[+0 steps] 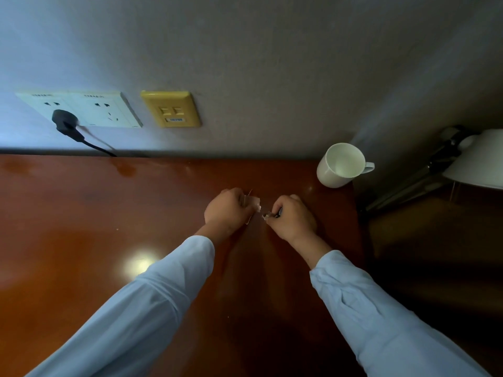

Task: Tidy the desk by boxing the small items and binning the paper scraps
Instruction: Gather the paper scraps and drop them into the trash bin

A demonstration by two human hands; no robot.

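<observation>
Both hands are curled close together over the far middle of the reddish-brown desk (95, 227). My left hand (227, 209) grips a pale paper scrap (254, 203) that sticks out past its fingers. My right hand (292, 217) pinches a small item (269, 214) with pale and dark metallic parts; I cannot make out what it is. The scrap and the small item almost touch between the two hands. No box or bin is in view.
A white mug (340, 165) stands at the desk's far right corner. A white lamp shade (479, 161) on a metal arm is off the right edge. On the wall are a socket panel (81, 108) with a black plug (65, 121) and a yellow data port (171, 108).
</observation>
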